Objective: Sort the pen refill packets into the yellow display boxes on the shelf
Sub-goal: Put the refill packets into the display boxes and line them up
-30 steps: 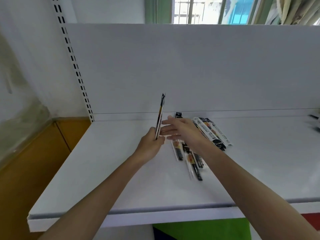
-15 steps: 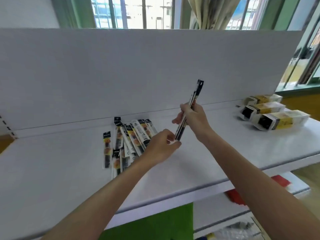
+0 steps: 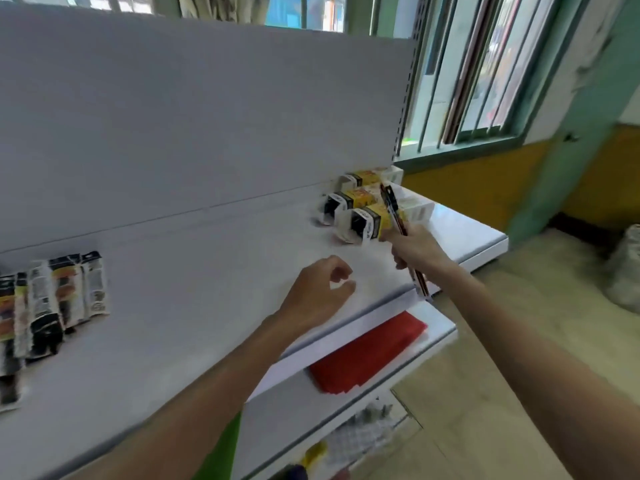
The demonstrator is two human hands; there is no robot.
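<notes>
Grips one pen refill packet (image 3: 393,207) in the right hand (image 3: 417,249), fingers curled round its middle, upper end slanting across the nearest of the yellow display boxes (image 3: 360,198) just beyond the knuckles. Holds nothing in the left hand (image 3: 317,291), loosely curled just beside the right. Loose packets (image 3: 52,306) well off to the left, flat on the shelf (image 3: 207,258).

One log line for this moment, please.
right hand: holds refill packet at yellow display boxes | left hand: empty, loosely curled | loose packets: lying on shelf, left
</notes>
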